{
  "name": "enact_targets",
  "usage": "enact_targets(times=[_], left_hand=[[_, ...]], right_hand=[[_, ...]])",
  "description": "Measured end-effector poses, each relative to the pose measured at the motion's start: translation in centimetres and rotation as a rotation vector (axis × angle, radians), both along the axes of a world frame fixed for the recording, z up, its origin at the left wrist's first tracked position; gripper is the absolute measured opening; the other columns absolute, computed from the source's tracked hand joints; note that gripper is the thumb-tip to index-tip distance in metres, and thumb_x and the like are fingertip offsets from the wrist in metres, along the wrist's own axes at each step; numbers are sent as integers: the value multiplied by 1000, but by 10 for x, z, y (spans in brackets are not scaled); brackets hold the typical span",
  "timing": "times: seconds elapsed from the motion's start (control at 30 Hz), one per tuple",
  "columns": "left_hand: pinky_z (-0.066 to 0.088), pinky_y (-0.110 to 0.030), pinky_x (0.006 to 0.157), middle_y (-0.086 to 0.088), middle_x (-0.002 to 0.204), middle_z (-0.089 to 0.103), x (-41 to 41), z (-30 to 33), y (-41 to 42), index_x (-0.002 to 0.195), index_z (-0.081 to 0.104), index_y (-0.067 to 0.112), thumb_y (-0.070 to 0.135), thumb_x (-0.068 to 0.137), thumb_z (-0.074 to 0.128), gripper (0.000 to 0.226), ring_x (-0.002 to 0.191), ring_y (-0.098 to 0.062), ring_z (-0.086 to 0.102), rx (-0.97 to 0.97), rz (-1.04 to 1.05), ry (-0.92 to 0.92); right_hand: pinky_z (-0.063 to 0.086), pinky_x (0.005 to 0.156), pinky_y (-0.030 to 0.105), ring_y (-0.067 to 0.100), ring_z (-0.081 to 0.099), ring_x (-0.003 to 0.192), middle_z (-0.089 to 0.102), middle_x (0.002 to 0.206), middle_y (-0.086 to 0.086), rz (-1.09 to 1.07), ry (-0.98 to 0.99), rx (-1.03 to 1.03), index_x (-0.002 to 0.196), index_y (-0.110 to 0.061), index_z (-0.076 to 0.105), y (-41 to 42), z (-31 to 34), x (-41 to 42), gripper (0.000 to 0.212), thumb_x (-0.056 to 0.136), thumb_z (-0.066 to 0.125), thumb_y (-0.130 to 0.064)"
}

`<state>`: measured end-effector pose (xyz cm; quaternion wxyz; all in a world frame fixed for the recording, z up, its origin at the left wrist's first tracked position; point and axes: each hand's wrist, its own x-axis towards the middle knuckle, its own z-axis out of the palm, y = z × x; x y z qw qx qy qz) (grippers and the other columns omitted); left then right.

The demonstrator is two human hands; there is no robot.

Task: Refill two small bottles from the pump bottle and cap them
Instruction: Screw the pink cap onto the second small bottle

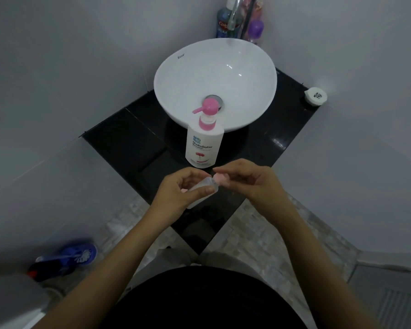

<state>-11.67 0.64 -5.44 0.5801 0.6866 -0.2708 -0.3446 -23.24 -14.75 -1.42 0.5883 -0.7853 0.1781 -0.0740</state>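
My left hand (183,188) holds the small clear bottle (203,189) just in front of the pump bottle (203,144), my right hand (242,180) pinches its pink cap (220,180), so I should turn slowly and keep the bottle still.

Black counter (133,138): basin (214,74), pump bottle (203,146)
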Motion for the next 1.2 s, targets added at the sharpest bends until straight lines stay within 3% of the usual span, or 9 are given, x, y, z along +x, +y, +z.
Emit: enact_targets(times=[0.13, 0.27, 0.4, 0.47, 0.57, 0.7, 0.9, 1.03, 1.2], left_hand=[[51, -11, 75, 15, 92, 73, -6, 6, -3, 92, 69, 28, 42, 64, 73, 32, 87, -1, 68, -26, -27, 13], [51, -13, 77, 10, 93, 73, -10, 10, -5, 93, 69, 28, 41, 63, 72, 33, 89, -4, 68, -41, -29, 28], [50, -10, 75, 10, 92, 71, -10, 12, -6, 93, 69, 27, 27, 71, 74, 22, 87, 0, 66, -43, -6, 24], [50, -10, 75, 10, 92, 71, -10, 12, -7, 93, 69, 26, 21, 73, 74, 21, 87, 0, 66, -40, -6, 23], [49, -9, 74, 8, 92, 71, -13, 13, -8, 94, 70, 21, 19, 74, 74, 21, 86, 0, 66, -39, -18, 24], [50, -11, 75, 5, 95, 72, -15, 14, -8, 98, 70, 17, 21, 77, 72, 22, 89, -4, 67, -48, 7, 30], [49, -10, 74, 11, 94, 73, -15, 17, -7, 96, 70, 24, 42, 67, 69, 34, 89, -2, 67, -49, 14, 43], [52, -15, 78, 3, 98, 73, -15, 14, -8, 99, 70, 17, 30, 74, 71, 29, 92, -8, 68, -55, 44, 79], [50, -11, 74, 5, 96, 73, -14, 13, -9, 99, 70, 16, 19, 79, 70, 20, 88, -2, 68, -55, 59, 86]], right_hand=[[51, 59, 12, 6, 65, 63, 70, 74, -7, -39, 108, -90, 89, -25, 72, -3, 0, 0, 10, 82, 69, -32], [47, 47, 11, 5, 58, 47, 66, 63, -3, -172, 199, -133, 77, -26, 65, 0, -4, 1, 37, 75, 54, -61], [50, 51, 19, 11, 63, 60, 69, 84, 1, -55, 89, 18, 104, -27, 64, -9, 2, -8, 16, 92, 55, -32], [49, 49, 22, 13, 62, 56, 69, 79, 4, -61, 74, 16, 98, -22, 66, -8, 1, -10, 11, 92, 57, -23], [43, 42, 18, 11, 55, 43, 63, 59, 4, -200, 104, -7, 85, -16, 64, 0, -2, -6, 18, 93, 55, -29], [49, 49, 24, 16, 62, 57, 69, 77, 4, -85, 42, 107, 106, -16, 64, -2, 1, -10, 23, 91, 56, -31], [44, 43, 19, 10, 56, 46, 66, 64, 1, -198, 90, 81, 90, -17, 66, 8, -2, -7, 37, 78, 60, -51], [46, 48, 25, 19, 58, 57, 68, 80, 10, -129, -13, 163, 109, -16, 65, 6, -1, -12, 25, 88, 59, -30], [45, 44, 20, 15, 57, 50, 66, 72, 11, -212, 5, 154, 97, -16, 66, 11, -2, -7, 40, 76, 61, -50]])
